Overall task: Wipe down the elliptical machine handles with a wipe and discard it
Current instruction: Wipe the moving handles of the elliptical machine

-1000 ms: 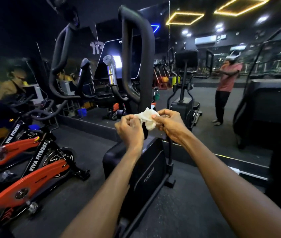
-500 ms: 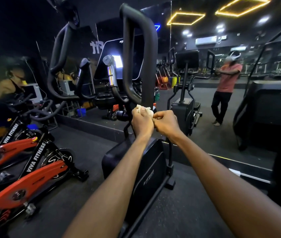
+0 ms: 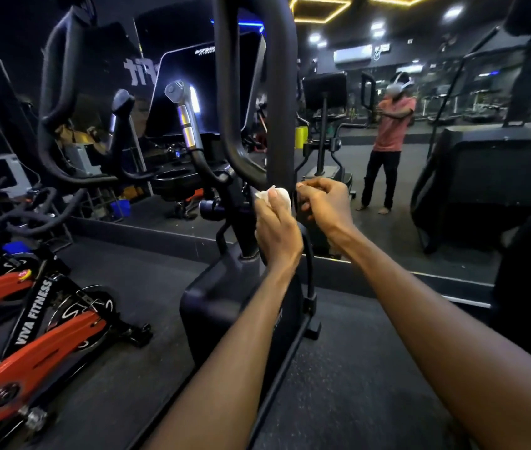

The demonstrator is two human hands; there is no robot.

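Wipe (image 3: 276, 197), limp and light, lies bunched under the left hand (image 3: 275, 228) against the handle (image 3: 282, 125). Right hand (image 3: 322, 203), fingers curled, holds nothing visible. It should need firm palm pressure, since thin tissue probably tears or slips.

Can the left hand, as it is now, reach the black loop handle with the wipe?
Probably yes. The left hand holds the wipe right at the lower bend of the loop handle, and nothing stands between them. The right hand is beside it.

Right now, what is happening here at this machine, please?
A person is cleaning an elliptical machine in a gym. The left hand presses a white wipe against the base of the black loop handle. The right hand hovers beside it, fingers curled, holding nothing visible. The wipe is not yet discarded.
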